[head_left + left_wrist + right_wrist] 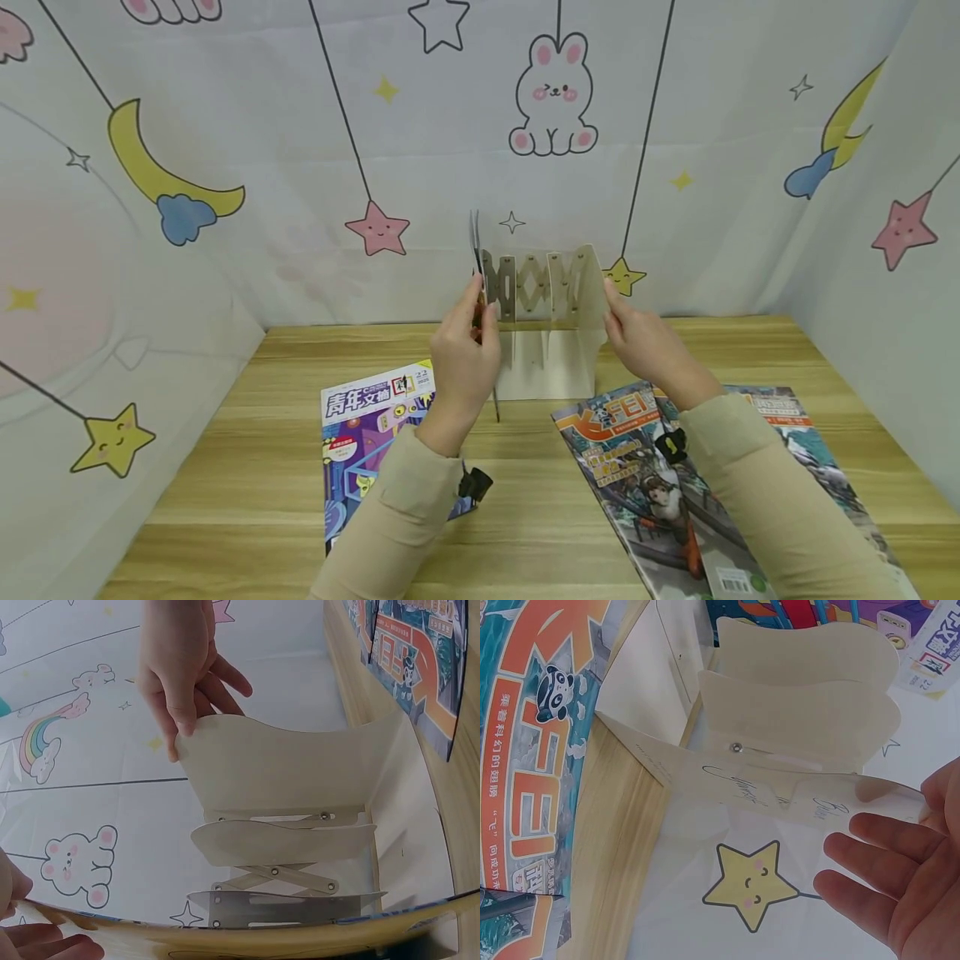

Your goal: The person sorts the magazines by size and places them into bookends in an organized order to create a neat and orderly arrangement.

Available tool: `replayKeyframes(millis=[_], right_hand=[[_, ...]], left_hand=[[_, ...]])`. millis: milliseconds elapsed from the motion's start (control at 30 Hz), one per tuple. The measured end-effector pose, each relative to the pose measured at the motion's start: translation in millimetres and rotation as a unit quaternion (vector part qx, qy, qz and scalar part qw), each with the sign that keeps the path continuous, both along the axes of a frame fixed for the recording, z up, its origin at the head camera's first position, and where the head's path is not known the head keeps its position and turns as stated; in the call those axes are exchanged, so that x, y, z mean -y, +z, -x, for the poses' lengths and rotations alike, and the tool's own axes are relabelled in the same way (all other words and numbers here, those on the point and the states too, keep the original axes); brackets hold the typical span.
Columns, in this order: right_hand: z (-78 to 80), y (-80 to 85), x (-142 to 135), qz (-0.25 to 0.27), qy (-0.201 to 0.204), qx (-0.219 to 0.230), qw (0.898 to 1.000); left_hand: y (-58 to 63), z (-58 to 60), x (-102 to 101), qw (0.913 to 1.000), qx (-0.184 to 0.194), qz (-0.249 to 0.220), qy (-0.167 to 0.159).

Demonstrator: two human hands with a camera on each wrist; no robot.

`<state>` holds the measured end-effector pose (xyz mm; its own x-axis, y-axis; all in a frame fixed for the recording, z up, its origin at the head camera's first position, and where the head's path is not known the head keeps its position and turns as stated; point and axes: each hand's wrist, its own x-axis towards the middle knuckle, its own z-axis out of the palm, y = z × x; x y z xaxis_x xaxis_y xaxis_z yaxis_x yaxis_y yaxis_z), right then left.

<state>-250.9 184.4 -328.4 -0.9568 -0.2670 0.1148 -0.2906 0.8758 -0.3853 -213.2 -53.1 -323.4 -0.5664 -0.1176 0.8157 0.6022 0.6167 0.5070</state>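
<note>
A cream metal folding bookend (546, 371) with several upright dividers and crisscross hinges stands at the back of the table. My left hand (463, 360) pinches a thin magazine (476, 237), seen edge-on and upright at the bookend's left side; its cover is hidden. In the left wrist view the magazine (225, 941) spans the bottom, and it hides part of the bookend's near divider. My right hand (651, 343) grips the upper edge of the bookend's rightmost panel (780, 791) between thumb and forefinger. Its other fingers (862, 896) stretch out beside the panel.
A purple magazine (375, 417) lies flat at the left, partly under my left forearm. Two more magazines overlap at the right, an orange-titled one (622, 467) and another (817, 450), below my right forearm. Behind the wooden table (517, 508) hangs a patterned cloth (450, 167).
</note>
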Motion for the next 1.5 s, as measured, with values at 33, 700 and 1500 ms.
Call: replayKeyframes(millis=[33, 700, 1500], right_hand=[[0.0, 0.1, 0.1, 0.000, 0.000, 0.000, 1.000], [1.3, 0.6, -0.2, 0.001, -0.002, 0.009, 1.000], [1.1, -1.4, -0.5, 0.000, -0.002, 0.005, 1.000]], left_hand=[[-0.3, 0.0, 0.0, 1.0000, 0.000, 0.001, 0.000], [-0.3, -2.0, 3.3, 0.9997, 0.008, 0.014, 0.017], [2.0, -6.6, 13.8, 0.9972, 0.033, 0.052, 0.043]])
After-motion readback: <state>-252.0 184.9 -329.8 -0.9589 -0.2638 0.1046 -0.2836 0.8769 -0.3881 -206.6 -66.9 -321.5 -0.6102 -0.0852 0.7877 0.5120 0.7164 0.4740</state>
